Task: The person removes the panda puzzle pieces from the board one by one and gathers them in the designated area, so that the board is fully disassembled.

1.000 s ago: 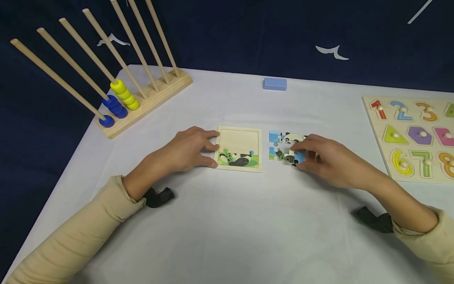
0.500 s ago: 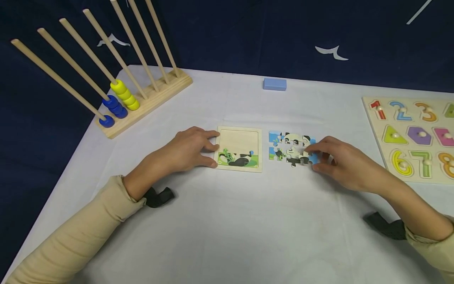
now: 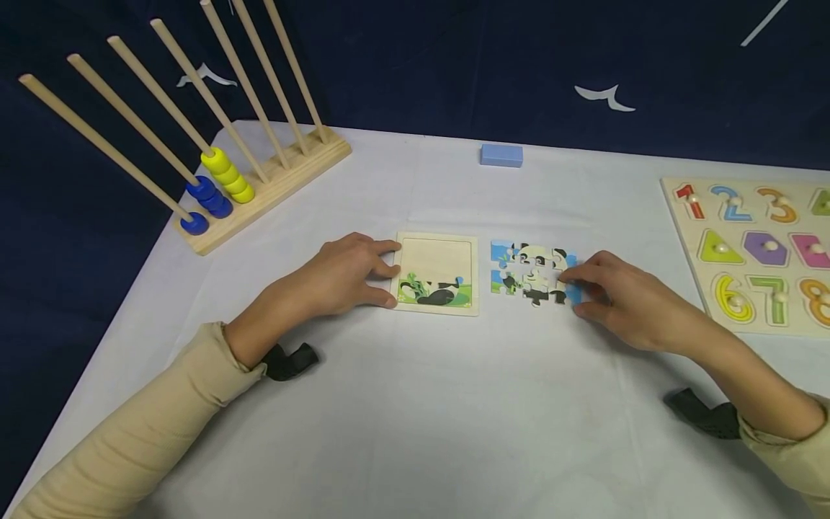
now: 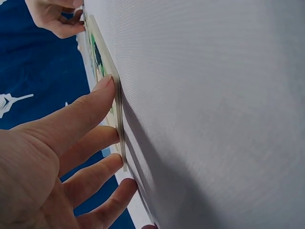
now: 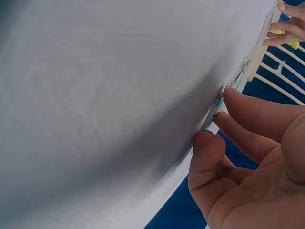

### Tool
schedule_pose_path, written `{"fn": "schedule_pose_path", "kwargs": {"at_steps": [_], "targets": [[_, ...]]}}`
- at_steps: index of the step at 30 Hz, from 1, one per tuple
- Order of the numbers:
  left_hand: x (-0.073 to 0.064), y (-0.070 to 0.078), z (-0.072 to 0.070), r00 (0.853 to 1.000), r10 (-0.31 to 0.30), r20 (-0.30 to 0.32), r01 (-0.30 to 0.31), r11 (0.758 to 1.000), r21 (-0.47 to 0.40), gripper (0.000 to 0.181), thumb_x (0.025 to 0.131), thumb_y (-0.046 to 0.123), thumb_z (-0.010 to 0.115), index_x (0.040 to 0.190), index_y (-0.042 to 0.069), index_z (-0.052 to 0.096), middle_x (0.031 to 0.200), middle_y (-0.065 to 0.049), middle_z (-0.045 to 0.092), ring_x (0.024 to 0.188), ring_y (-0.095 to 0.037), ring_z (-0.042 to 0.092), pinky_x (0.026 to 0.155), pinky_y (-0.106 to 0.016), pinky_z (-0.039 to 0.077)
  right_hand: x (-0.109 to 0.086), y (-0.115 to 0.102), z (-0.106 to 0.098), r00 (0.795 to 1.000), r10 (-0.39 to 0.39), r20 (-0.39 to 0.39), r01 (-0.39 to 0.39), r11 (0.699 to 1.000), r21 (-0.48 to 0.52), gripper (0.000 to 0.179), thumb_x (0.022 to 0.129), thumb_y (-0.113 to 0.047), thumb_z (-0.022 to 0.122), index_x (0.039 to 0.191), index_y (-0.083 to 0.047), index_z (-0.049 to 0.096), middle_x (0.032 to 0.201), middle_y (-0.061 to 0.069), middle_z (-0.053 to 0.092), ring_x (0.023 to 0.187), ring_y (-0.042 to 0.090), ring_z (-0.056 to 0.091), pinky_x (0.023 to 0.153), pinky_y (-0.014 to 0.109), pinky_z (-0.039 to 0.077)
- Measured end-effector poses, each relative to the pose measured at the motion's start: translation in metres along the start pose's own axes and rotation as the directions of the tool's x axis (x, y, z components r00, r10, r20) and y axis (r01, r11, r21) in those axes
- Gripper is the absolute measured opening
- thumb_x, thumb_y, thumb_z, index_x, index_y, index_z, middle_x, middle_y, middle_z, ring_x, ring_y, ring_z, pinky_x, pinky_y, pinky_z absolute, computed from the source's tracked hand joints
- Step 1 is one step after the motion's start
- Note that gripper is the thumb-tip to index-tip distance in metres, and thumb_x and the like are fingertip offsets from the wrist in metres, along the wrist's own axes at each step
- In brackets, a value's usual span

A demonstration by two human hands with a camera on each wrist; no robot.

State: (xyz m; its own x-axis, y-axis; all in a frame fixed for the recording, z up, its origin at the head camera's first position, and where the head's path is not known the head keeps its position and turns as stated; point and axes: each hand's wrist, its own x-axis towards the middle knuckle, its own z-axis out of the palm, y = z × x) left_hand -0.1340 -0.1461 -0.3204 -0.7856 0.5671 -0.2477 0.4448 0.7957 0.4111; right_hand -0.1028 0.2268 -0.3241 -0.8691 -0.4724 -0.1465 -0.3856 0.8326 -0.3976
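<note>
In the head view my left hand point(image 3: 346, 275) lies at the left edge of a square wooden puzzle tray point(image 3: 437, 312). Its spread thumb and fingers touch that edge, which the left wrist view shows from the side. Bottom pieces with green grass and a panda body point(image 3: 436, 290) lie in the tray; bare wood shows above them. Right of the tray lies a loose group of panda jigsaw pieces point(image 3: 534, 256). My right hand point(image 3: 625, 301) pinches a blue-edged puzzle piece point(image 3: 573, 294) at the group's right side, low at the tabletop. Its fingertips partly hide that piece.
A wooden bead abacus point(image 3: 272, 184) with blue and yellow beads stands at the back left. One blue block point(image 3: 501, 156) lies near the table's far edge. On the right is a knobbed number-and-shape board point(image 3: 697, 252). A dark curtain point(image 3: 415, 65) hangs behind the white-covered table point(image 3: 415, 418).
My right hand has moved right along the pieces, uncovering the panda's face and body; the blue-edged piece at its fingers now lies further right. My left hand has stayed at the tray.
</note>
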Motion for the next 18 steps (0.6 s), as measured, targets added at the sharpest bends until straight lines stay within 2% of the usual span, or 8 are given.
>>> {"fn": "schedule_pose_path", "kwargs": {"at_steps": [12,18], "targets": [[0.0011,-0.0009,-0.0002,1.0,-0.005,0.008,0.005,1.0,0.004,0.051,0.084,0.031,0.08,0.127,0.007,0.067,0.152,-0.006,0.043,0.138,-0.033,0.037,0.103,-0.059,0.034,0.0005,0.0024,0.0007,0.999,-0.033,-0.008,0.032,0.999,-0.013,0.042,0.083,0.003,0.074,0.124,-0.002,0.066,0.101,0.006,0.055,0.085,0.018,0.049,0.071,0.033,0.044],[0.0006,0.0006,-0.0009,1.0,-0.002,0.004,0.003,1.0,-0.002,0.051,0.083,0.031,0.081,0.127,0.007,0.067,0.152,-0.007,0.043,0.137,-0.033,0.037,0.103,-0.057,0.035,0.0004,0.002,0.0006,1.0,-0.023,-0.005,0.023,1.0,-0.013,0.041,0.084,0.002,0.074,0.124,-0.001,0.065,0.102,0.006,0.055,0.086,0.018,0.05,0.072,0.036,0.044]]}}
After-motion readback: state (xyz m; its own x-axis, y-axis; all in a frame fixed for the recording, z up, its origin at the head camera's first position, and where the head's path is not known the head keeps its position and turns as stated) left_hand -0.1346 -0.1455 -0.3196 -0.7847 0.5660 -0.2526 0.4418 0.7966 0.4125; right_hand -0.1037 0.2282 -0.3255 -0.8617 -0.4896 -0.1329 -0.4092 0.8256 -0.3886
